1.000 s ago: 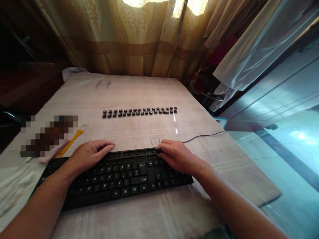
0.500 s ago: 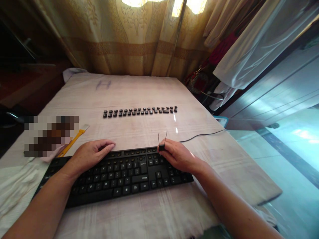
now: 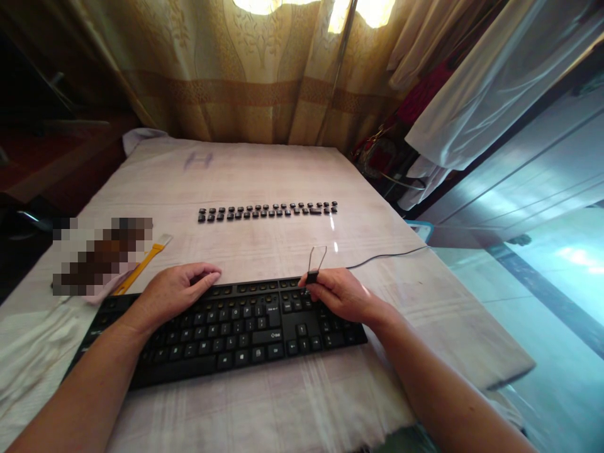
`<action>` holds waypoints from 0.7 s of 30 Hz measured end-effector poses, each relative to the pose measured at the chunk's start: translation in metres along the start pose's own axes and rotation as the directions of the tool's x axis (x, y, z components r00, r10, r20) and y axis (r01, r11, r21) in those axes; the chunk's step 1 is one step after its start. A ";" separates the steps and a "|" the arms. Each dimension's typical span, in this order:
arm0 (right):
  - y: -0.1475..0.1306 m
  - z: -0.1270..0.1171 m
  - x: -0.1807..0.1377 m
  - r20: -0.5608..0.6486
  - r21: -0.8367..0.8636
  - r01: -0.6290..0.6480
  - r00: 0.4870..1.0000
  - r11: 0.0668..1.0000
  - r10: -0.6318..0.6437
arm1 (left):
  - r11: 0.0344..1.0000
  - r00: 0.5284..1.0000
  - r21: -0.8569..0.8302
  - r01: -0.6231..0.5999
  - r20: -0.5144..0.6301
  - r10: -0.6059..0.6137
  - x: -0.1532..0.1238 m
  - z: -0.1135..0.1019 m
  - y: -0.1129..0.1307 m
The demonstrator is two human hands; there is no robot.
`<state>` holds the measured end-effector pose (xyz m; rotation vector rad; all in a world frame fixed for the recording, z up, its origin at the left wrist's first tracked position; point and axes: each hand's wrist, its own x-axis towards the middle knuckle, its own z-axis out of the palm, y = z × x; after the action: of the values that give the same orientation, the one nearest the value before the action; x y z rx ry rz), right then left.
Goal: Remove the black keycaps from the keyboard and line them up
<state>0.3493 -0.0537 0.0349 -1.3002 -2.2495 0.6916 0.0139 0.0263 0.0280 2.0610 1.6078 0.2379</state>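
Observation:
A black keyboard (image 3: pixel 267 336) lies across the tablecloth, with bare sockets showing in its top rows where keycaps are off. My left hand (image 3: pixel 177 292) rests over its far edge left of centre, fingers curled round the edge and thumb lying along it. Above the keyboard's right part, my right hand (image 3: pixel 337 292) pinches the black handle of a wire keycap puller (image 3: pixel 312 277). The puller's two wire prongs point up and away, with nothing visible between them. Beyond the keyboard, several black keycaps (image 3: pixel 267 212) are lined up in two rows.
A yellow-handled scraper or brush (image 3: pixel 141 267) lies left of the keyboard beside a blurred-out item (image 3: pixel 101 258). The keyboard's cable (image 3: pixel 387 254) runs to the table's right edge. Curtains (image 3: pixel 212 82) hang behind the table (image 3: pixel 264 173), and white cloth (image 3: pixel 472 94) hangs at the right.
My right hand has turned slightly, so the keycap puller's prongs have swung right and lean over more. My left hand stays at the keyboard's edge. The whole view has shifted a little.

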 end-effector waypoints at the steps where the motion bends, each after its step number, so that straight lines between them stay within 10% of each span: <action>1: -0.001 0.001 -0.001 -0.004 -0.013 0.010 1.000 1.000 -0.010 | 1.000 1.000 0.002 -0.003 0.000 0.003 0.000 0.000 0.000; 21: -0.011 0.003 -0.006 -0.252 0.365 0.004 0.963 0.931 0.094 | 0.995 0.995 0.035 -0.091 -0.032 0.092 -0.001 -0.003 0.000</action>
<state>0.3431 -0.0646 0.0390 -1.1834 -1.7801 0.8483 0.0119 0.0268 0.0306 2.1694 1.5481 0.2810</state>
